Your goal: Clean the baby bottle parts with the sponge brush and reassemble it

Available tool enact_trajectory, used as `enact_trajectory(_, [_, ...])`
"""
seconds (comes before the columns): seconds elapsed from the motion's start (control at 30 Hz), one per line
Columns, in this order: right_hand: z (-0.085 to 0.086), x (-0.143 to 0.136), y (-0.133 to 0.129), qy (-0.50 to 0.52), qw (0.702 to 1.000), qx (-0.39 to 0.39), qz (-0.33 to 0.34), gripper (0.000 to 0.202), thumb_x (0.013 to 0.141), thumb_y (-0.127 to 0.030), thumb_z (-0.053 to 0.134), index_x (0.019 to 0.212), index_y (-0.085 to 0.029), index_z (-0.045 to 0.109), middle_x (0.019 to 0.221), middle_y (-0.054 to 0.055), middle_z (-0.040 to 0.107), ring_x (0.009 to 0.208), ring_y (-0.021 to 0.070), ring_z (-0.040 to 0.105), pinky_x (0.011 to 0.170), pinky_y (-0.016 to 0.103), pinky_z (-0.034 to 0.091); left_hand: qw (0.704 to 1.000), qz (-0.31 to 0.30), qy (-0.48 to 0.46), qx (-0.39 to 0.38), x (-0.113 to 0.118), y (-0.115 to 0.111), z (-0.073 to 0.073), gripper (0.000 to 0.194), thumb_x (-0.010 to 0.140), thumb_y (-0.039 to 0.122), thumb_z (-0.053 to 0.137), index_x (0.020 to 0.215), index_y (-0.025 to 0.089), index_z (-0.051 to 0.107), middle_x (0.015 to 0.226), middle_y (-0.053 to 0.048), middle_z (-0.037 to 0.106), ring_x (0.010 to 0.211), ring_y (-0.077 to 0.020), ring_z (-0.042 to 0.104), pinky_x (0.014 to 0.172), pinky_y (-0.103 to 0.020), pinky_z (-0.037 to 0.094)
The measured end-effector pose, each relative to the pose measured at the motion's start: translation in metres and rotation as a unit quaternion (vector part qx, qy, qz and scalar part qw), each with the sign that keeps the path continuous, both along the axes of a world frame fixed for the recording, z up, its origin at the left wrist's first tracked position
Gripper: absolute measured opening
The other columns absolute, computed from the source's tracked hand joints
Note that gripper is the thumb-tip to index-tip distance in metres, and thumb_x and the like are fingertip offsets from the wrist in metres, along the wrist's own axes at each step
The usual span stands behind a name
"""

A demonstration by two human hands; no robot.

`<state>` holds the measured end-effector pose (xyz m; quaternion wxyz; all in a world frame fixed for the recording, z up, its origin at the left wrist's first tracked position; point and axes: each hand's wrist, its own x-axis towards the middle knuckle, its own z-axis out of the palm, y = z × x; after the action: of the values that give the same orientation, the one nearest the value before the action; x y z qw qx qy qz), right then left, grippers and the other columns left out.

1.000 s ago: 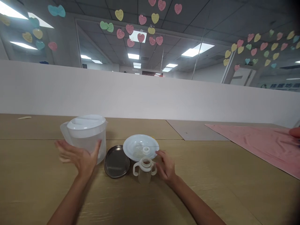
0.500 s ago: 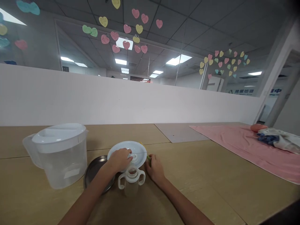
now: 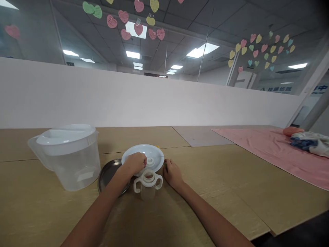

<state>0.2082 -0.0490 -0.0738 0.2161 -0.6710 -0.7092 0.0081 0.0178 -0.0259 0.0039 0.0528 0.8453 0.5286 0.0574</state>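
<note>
My left hand (image 3: 135, 162) is closed over a white plate (image 3: 155, 152), fingertips pinched together. What they hold, if anything, I cannot make out. A small white ring-shaped part (image 3: 150, 160) lies in the plate beside those fingertips. My right hand (image 3: 173, 174) rests on the table just right of the plate, its fingers curled round a thin green thing that is mostly hidden. Between my forearms stands a clear baby bottle (image 3: 148, 192) with two white handles and an uncovered mouth. A little yellow (image 3: 157, 146) shows at the plate's far rim.
A large lidded clear plastic pitcher (image 3: 74, 168) stands at the left. Partly under my left forearm lies a dark round metal tray (image 3: 109, 173). A pink cloth (image 3: 264, 147) covers the right side, with bundled fabric (image 3: 308, 142) on it. A white wall (image 3: 154, 106) rises behind the table.
The camera view has tilted down a little. My left fingers, spread over the plate before, are drawn together now. Less of the green thing shows at my right hand.
</note>
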Motion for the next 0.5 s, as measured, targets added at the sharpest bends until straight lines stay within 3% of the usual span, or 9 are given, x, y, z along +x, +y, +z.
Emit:
enact_trajectory(0.17, [0.0017,0.0003,-0.0001,0.005,1.000,0.000,-0.004,0.030,0.078,-0.009,0.042,0.106,-0.015,0.051,0.103,0.010,0.060,0.091,0.0184,0.055,0.073,0.025,0.035,1.000,0.006,-0.003,0.006,0.0005,-0.0044,0.0065,0.020,0.072,0.018,0.054,0.085,0.020,0.068,0.092,-0.009,0.067,0.086,-0.0234,0.061,0.070,-0.030,0.043])
enact_trajectory(0.4, [0.0017,0.0011,-0.0006,0.004,1.000,-0.001,-0.001,0.030,0.078,-0.012,0.043,0.107,-0.015,0.051,0.103,0.010,0.060,0.090,0.0183,0.056,0.071,0.025,0.036,0.999,-0.003,0.008,-0.043,-0.0039,-0.0040,0.0009,0.033,0.065,0.013,0.056,0.096,0.019,0.066,0.091,-0.008,0.068,0.080,-0.0203,0.062,0.067,-0.026,0.044])
enact_trajectory(0.5, [0.0005,0.0017,-0.0005,0.003,1.000,0.006,0.005,0.030,0.078,-0.012,0.042,0.106,-0.014,0.051,0.103,0.010,0.060,0.090,0.0184,0.056,0.071,0.025,0.036,0.999,0.004,0.013,-0.039,-0.0056,-0.0043,0.0027,0.029,0.064,0.013,0.054,0.090,0.014,0.067,0.090,-0.011,0.068,0.082,-0.0225,0.062,0.068,-0.027,0.043])
